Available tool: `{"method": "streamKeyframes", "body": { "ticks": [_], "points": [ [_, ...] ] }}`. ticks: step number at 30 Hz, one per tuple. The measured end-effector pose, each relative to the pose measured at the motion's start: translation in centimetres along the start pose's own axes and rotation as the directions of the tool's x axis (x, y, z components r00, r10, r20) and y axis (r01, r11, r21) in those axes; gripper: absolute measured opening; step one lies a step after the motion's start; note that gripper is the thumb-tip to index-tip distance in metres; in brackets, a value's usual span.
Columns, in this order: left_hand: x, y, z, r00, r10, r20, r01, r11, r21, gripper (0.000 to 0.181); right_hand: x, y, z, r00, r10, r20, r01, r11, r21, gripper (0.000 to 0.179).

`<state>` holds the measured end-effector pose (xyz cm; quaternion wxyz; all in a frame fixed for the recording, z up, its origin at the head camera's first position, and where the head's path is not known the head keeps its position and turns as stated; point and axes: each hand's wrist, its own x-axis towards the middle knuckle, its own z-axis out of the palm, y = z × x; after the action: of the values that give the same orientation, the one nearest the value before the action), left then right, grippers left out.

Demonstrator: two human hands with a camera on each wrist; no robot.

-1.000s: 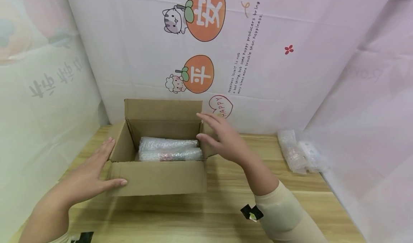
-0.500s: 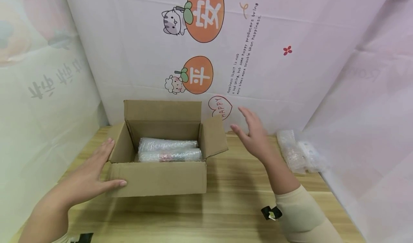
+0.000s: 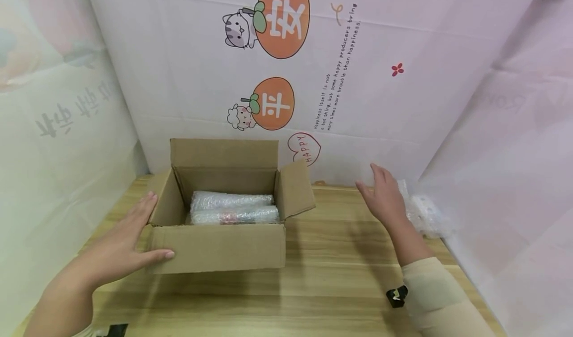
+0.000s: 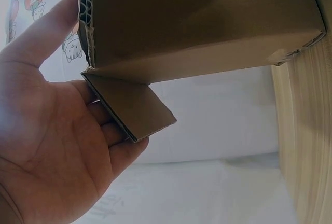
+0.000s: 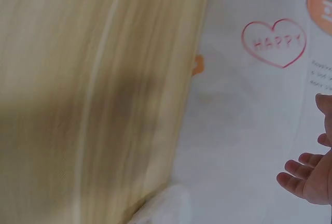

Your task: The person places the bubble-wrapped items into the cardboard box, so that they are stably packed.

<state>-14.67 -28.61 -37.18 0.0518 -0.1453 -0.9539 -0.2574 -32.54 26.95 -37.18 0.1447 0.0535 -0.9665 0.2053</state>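
Note:
An open cardboard box (image 3: pixel 219 248) stands left of centre in the head view. Inside lie bubble-wrapped rolls (image 3: pixel 235 215), the front one with a reddish patch. My left hand (image 3: pixel 118 242) rests at the box's left front corner, thumb on the front flap. In the left wrist view its extended fingers lie behind the left flap (image 4: pixel 129 105). My right hand (image 3: pixel 385 197) is in the air right of the box, fingers loosely bent and holding nothing. It partly hides bubble-wrapped packages (image 3: pixel 425 216) at the right; what they contain is unclear.
The box and packages are on a wood-grain table (image 3: pixel 331 297). White printed sheets rise behind it (image 3: pixel 367 103) and along both sides. A right side flap (image 3: pixel 297 190) sticks out from the box.
My right hand has moved away from the box's right flap, rightward to beside the bubble-wrapped packages. That flap is now fully visible. My left hand and the box have stayed put.

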Motion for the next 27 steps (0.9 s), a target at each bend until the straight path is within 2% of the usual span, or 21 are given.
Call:
{"method": "streamKeyframes", "body": {
  "ticks": [8, 20, 27],
  "points": [
    [0.2, -0.2, 0.0, 1.0, 0.004, 0.001, -0.004, 1.0, 0.018, 0.118, 0.6, 5.1, 1.2, 0.998, 0.063, -0.001, -0.063, 0.993, -0.1, 0.085],
    [0.1, -0.2, 0.1, 1.0, -0.009, 0.006, 0.008, 1.0, 0.026, 0.118, -0.5, 10.2, 2.5, 0.983, 0.174, 0.053, -0.153, 0.95, -0.273, 0.076],
    [0.1, -0.2, 0.1, 1.0, -0.005, 0.002, 0.005, 1.0, 0.028, 0.118, -0.7, 11.9, 3.0, 0.957, 0.243, 0.159, -0.193, 0.942, -0.276, 0.068]
  ]
}}
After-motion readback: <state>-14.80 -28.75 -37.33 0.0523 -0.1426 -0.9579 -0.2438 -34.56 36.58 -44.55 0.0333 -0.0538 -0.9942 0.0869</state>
